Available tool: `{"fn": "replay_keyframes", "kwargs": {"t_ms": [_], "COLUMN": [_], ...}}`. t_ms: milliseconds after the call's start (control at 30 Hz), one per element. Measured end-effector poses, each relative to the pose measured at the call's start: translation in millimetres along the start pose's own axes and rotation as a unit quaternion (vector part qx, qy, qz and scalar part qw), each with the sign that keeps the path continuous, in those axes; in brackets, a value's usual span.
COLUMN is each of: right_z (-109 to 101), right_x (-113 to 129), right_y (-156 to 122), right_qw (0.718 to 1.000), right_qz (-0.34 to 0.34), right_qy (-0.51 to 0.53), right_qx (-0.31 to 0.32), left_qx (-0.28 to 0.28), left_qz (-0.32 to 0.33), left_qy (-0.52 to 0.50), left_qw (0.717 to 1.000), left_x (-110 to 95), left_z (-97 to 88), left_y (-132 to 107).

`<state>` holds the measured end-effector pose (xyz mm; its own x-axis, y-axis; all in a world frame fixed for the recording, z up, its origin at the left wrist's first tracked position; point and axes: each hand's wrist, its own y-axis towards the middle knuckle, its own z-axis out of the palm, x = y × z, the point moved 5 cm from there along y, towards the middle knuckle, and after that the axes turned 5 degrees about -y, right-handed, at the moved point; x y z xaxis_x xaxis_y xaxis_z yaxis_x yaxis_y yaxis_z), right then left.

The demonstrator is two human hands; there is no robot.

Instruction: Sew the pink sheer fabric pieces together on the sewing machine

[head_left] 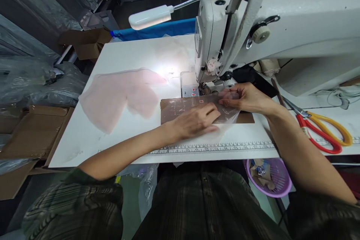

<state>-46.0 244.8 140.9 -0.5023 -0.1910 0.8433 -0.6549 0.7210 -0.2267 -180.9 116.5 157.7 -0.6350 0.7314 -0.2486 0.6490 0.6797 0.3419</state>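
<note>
My right hand (247, 98) pinches the edge of a sheer pale fabric piece (227, 114) just right of the sewing machine's presser foot (201, 89). Spread low over the same fabric, my left hand (197, 120) rests with its fingers extended and slightly bent. Beneath the fabric lies a brown cardboard strip (245, 118), its right end showing bare. The fabric's back edge is close to the needle plate (188, 82); whether it is under the foot I cannot tell. Left of the machine, a sheer pink fabric piece (112, 95) lies flat on the white table (84, 146).
The white sewing machine (303, 18) fills the right back. Scissors with red and yellow handles (323, 127) lie right of my right forearm. A printed ruler scale (208, 148) runs along the front edge. Below hangs a purple basket (278, 180). Cardboard boxes (36, 131) stand left.
</note>
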Motion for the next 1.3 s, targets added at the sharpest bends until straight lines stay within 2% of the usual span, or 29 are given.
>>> {"fn": "replay_keyframes", "kwargs": {"t_ms": [100,167,233,300,367,433,500,567,667,733,767,833,900,933,1000,1067,1133,1167,1233,1300], "right_z": [1,0,-3,-8,-12,-12,-5,9,32,49,58,75,88,92,96,90,79,75,73,75], "right_x": [8,10,10,7,3,3,8,18,40,54,61,73,80,82,82,76,68,65,61,56], "right_y": [-2,-3,-3,-4,-5,-8,-11,-15,-15,-10,-5,5,14,18,19,12,0,-7,-20,-27], "right_qw": [0.999,0.997,0.994,0.990,0.988,0.992,0.998,0.998,0.992,0.987,0.985,0.981,0.975,0.972,0.972,0.986,0.997,0.993,0.955,0.899], "right_qz": [-0.017,-0.027,-0.037,-0.041,-0.036,-0.029,-0.019,0.003,0.047,0.066,0.067,0.064,0.051,0.043,0.021,-0.012,-0.064,-0.104,-0.199,-0.277], "right_qy": [-0.032,-0.057,-0.088,-0.122,-0.142,-0.122,-0.063,0.006,0.087,0.128,0.146,0.180,0.217,0.231,0.233,0.168,0.029,-0.055,-0.213,-0.333], "right_qx": [-0.033,-0.049,-0.059,-0.062,-0.057,-0.032,0.015,0.064,0.082,0.069,0.059,0.038,0.020,0.019,0.026,0.016,-0.018,-0.032,-0.048,-0.061], "left_qx": [-0.001,0.019,0.033,0.034,0.038,0.057,0.077,0.079,0.032,-0.010,-0.022,-0.028,-0.020,-0.017,-0.018,-0.022,-0.031,-0.036,-0.052,-0.087], "left_qz": [0.048,0.092,0.092,0.045,-0.009,-0.048,-0.075,-0.086,-0.111,-0.168,-0.204,-0.265,-0.294,-0.302,-0.325,-0.359,-0.389,-0.397,-0.406,-0.431], "left_qy": [-0.005,-0.029,-0.037,-0.019,0.007,0.023,0.015,-0.023,-0.120,-0.202,-0.256,-0.377,-0.481,-0.511,-0.527,-0.500,-0.456,-0.434,-0.396,-0.358], "left_qw": [0.999,0.995,0.995,0.998,0.999,0.997,0.994,0.993,0.986,0.965,0.945,0.887,0.826,0.804,0.785,0.787,0.800,0.808,0.822,0.824], "left_x": [-35,-55,-57,-39,-11,16,34,44,52,61,67,77,83,84,85,83,80,78,73,71], "left_z": [9.2,10.5,4.7,-6.9,-20.0,-29.8,-36.0,-41.6,-55.2,-65.0,-67.7,-67.4,-63.0,-60.8,-57.2,-54.6,-52.8,-51.8,-49.3,-47.2], "left_y": [4,0,-7,-15,-25,-36,-47,-53,-56,-60,-64,-73,-81,-84,-89,-92,-92,-91,-88,-85]}}
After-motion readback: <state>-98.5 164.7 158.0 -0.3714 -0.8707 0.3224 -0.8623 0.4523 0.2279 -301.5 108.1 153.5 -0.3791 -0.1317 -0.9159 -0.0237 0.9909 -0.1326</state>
